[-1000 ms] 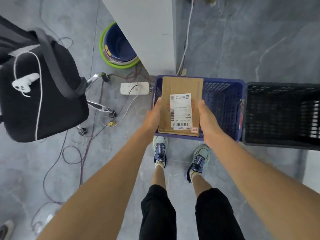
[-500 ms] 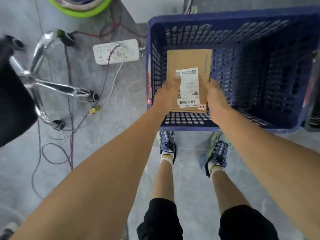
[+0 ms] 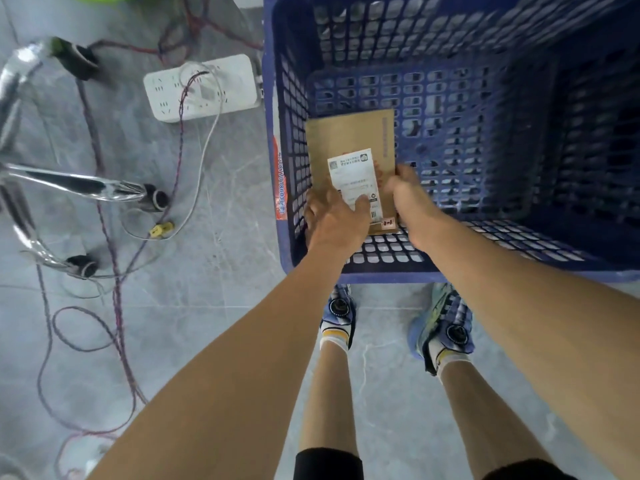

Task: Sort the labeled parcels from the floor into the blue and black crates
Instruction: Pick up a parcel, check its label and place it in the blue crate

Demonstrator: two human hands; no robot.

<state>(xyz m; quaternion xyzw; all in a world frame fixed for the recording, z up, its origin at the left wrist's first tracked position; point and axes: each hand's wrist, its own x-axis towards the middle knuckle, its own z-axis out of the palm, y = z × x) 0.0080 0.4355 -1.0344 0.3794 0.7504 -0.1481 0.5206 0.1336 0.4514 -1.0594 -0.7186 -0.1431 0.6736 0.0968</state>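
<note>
A flat brown cardboard parcel (image 3: 349, 140) with a white shipping label (image 3: 353, 174) sits low inside the blue crate (image 3: 450, 268), against its left wall. My left hand (image 3: 334, 220) grips the parcel's near left corner, thumb lying on the label. My right hand (image 3: 407, 199) holds the near right edge with curled fingers. Both forearms reach over the crate's near rim. The black crate is out of view.
A white power strip (image 3: 204, 86) with plugged cables lies on the grey floor left of the crate. Loose wires (image 3: 114, 271) trail across the floor. Chrome chair legs with castors (image 3: 79, 188) stand at the left. My feet (image 3: 337, 310) stand just before the crate.
The parcel has gone down deeper into the blue crate with both hands on it. The camera has moved lower and closer, so the crate fills more of the view.
</note>
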